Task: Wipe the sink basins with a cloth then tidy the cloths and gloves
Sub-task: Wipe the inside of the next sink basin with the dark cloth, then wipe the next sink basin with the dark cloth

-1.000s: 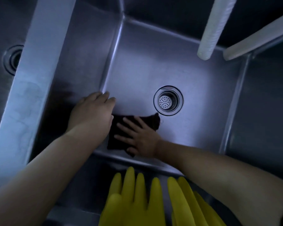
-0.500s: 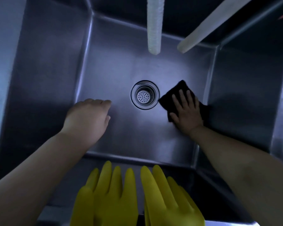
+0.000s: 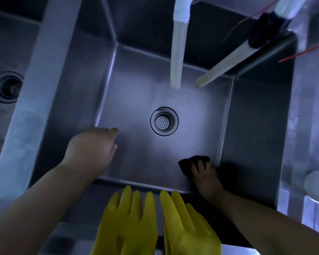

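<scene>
My right hand [image 3: 204, 176] is on the dark cloth [image 3: 189, 162], fingers [image 3: 201, 165] spread and a little bent, pressing it flat against the floor of the sink basin [image 3: 136, 89]. Cloth sits in the basin's near-right corner, well right of and nearer me than the drain strainer [image 3: 164, 121], its right edge against the basin's right wall. Part of the cloth is under my palm; the corner is in shadow, so I can't make out its full outline.

My left hand [image 3: 92, 146] is over the basin floor, left of the drain, fingers straight and together, palm down, holding nothing. Can't tell if it touches the steel.

Two yellow rubber gloves [image 3: 145, 223] hang over the basin's near rim, fingers pointing toward the drain, side by side, touching.

Two pale hoses [image 3: 177, 57] hang in from beyond the drain, ends above the basin floor. Second basin with its own drain [image 3: 6, 87] lies left of the dividing rim. White container [image 3: 317, 186] on the ledge right of the basin.
</scene>
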The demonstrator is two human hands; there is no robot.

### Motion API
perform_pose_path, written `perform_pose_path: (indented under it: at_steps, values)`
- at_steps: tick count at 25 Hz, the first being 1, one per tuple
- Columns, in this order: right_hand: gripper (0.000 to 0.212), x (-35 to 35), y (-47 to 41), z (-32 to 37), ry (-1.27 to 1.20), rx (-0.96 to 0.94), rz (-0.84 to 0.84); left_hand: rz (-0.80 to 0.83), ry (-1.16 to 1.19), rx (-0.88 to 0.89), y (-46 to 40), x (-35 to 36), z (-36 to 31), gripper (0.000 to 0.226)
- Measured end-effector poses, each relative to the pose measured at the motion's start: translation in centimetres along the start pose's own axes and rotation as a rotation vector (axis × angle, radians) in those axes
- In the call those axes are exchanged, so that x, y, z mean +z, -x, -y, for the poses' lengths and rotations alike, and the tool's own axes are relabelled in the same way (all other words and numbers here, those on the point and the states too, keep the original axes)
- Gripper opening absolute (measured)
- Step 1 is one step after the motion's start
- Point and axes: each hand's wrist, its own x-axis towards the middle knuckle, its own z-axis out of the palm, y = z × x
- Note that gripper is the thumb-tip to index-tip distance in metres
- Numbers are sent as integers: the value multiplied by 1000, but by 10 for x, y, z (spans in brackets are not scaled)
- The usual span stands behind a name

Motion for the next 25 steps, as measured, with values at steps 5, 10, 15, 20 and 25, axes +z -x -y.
perform_pose_path:
  at_steps: [5, 10, 15, 20, 25]
  values:
    - [49, -24, -15, 1, 45, -315, 214, -18, -29, -44, 27, -16, -6, 35]
    - [59, -87, -28, 11, -81, -235, 53, 13, 5, -132, 61, -40, -23, 33]
    - [31, -176, -2, 39, -451, -151, -328, -34, 160, -209, 101, -66, -37, 21]
    - [17, -243, 44, 84, -689, -314, -666, -165, 371, -238, 125, -87, -42, 40]
    - [16, -284, 78, 135, -802, -399, -803, -330, 602, -301, 145, -115, -21, 50]
